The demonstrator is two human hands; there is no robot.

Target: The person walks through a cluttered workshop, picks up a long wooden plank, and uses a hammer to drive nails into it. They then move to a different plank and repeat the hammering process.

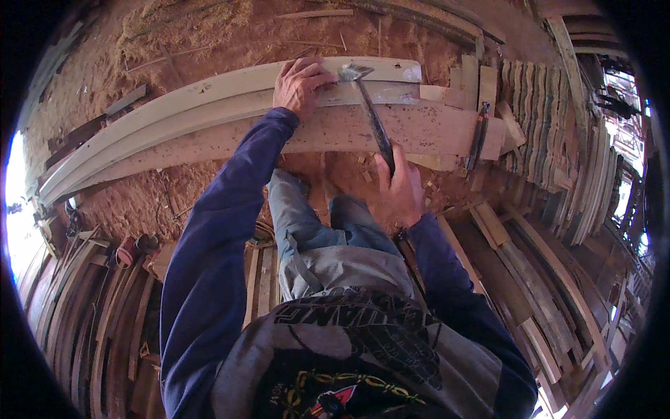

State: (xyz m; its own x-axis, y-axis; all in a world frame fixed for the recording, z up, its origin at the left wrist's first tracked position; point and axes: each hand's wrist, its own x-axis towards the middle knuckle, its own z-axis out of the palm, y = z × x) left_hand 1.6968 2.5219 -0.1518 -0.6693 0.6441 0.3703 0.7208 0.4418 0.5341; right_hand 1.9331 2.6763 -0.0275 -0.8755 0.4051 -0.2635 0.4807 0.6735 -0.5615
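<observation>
My right hand (403, 183) is wrapped round the dark handle of a hammer (375, 120). The hammer's metal head is over the top of a long pale wooden beam (230, 84), close beside my left fingertips. On that beam rests my left hand (301, 85), its fingers curled and pressed together toward the hammer head. Whatever those fingertips may pinch is too small to make out. Below the beam, on my side, runs a wide reddish plank (335, 130) with a speckled surface.
A tool with red and black handles (478, 136) lies across the plank's right end. Wavy-edged wooden pieces (534, 105) are stacked at the right. Long boards (105, 307) lie at lower left, more timber (523, 279) at lower right. Sawdust (167, 28) covers the reddish ground beyond the beam.
</observation>
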